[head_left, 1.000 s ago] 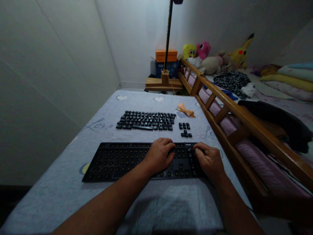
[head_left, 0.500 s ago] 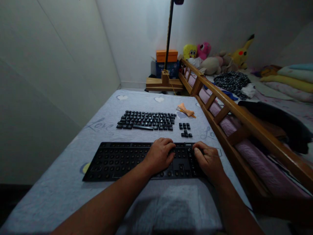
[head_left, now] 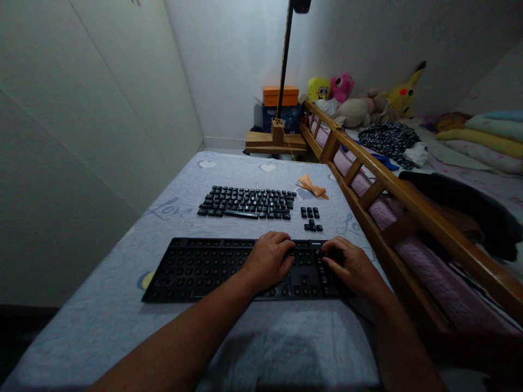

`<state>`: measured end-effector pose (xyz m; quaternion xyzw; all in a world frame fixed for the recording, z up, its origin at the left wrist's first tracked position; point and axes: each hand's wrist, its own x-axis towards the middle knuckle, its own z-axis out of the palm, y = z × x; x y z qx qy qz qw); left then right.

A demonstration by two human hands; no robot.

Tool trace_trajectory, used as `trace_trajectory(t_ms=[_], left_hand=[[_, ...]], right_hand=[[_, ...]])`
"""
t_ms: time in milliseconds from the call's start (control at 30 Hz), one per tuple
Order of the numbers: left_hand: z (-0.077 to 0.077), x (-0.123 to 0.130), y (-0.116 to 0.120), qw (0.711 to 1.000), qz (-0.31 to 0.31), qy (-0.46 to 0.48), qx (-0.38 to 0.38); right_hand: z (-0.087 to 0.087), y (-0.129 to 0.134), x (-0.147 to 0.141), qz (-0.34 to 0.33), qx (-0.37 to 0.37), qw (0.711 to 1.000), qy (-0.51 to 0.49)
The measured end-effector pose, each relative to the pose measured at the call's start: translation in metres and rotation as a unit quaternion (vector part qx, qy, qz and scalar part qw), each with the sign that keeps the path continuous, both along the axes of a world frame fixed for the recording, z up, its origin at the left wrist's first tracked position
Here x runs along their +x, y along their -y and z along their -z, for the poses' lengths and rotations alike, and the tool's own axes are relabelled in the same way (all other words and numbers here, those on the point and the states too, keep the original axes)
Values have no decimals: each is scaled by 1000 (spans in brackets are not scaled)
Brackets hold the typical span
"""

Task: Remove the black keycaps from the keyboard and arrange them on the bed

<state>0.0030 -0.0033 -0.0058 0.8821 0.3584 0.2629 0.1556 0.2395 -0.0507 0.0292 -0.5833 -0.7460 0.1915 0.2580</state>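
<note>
A black keyboard base (head_left: 204, 268) lies across the cloth-covered table, most of its key positions bare. My left hand (head_left: 269, 260) rests on it right of centre, fingers spread and slightly curled, holding nothing visible. Over the right end, where some small keys remain, is my right hand (head_left: 349, 265); its thumb and fingertips are apart with nothing seen between them. Beyond the base, loose black keycaps (head_left: 249, 204) lie in rows, with a long bar cap in front. Two smaller groups of keycaps (head_left: 309, 212) sit to their right.
An orange cloth piece (head_left: 312, 186) lies at the back right of the table (head_left: 163, 337). A wooden bed rail (head_left: 388, 174) runs along the right side. Behind the table are a wooden stand (head_left: 278, 142) and an orange box (head_left: 281, 96). A cable passes near my right wrist.
My right thumb and fingers have moved apart over the keyboard's right end. My left hand stays in nearly the same place. The camera view has shifted slightly.
</note>
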Motion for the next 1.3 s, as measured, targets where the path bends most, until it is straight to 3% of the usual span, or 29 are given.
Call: trace_trajectory(t_ms=[333,700,1300], left_hand=[[-3,0,1,1000,1,0,-9],[-2,-1,0,1000,5,-1,-3],[-3,-1,1,1000,2,-5,-12]], right_hand=[[-11,-11,0,-51,-24,997,58],[-16,-19,5,-38,-41,994,95],[2,-13,10,-44,-5,996,-77]])
